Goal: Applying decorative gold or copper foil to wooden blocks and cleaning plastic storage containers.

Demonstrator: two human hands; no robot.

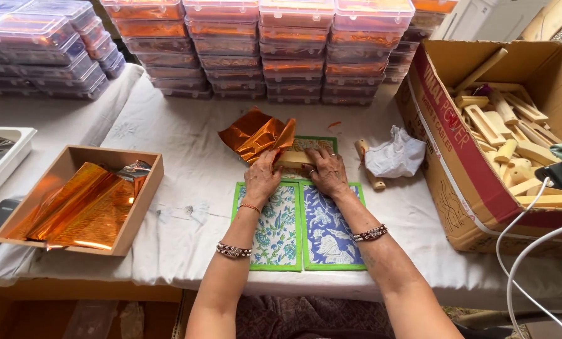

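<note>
A white-clothed worktop (187,207) fills the view. Along its twelve o'clock edge, stacks of clear lidded plastic boxes (265,50) with orange contents are ranged, with further stacks (42,47) at ten o'clock. At three o'clock an open cardboard carton (475,157) is set, filled with pale wooden blocks and pegs (507,125); white cables (525,251) are draped over its near wall. At nine o'clock a shallow brown tray (140,207) is placed, with sheets of copper-coloured foil (80,207) laid in it. A white tray (14,154) is partly seen at the left edge.

At the centre, printed floral mats with green borders (300,232) are laid side by side. Both forearms are stretched forward over them, bangles worn at the wrists. The left hand (261,179) and the right hand (327,171) are held close together, both pressed down and clamped on a small wooden block (293,158) at the mats' far edge. A crumpled copper foil sheet (256,135) is touching the block at eleven o'clock.

At two o'clock of the hands a crumpled white paper (395,154) is lying, with a wooden peg (369,169) just beside it.
</note>
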